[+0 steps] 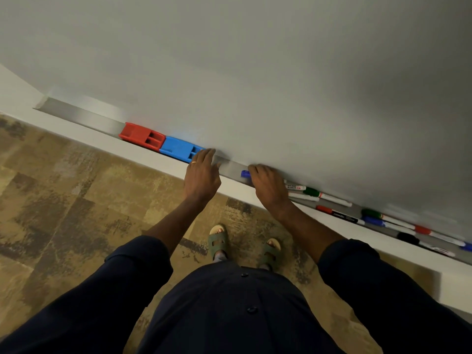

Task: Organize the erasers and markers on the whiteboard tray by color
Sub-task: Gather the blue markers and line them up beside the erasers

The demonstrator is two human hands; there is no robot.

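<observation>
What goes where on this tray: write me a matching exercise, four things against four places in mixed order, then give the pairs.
Things:
1. red eraser
2. blue eraser
3. blue-capped marker
4. black-capped marker

Places:
A. next to the fingers of the left hand
B. near the far right of the tray
C. leftmost thing on the tray
D. cap poking out from under the right hand

Pairs: 1-C, 2-A, 3-D, 4-B.
</observation>
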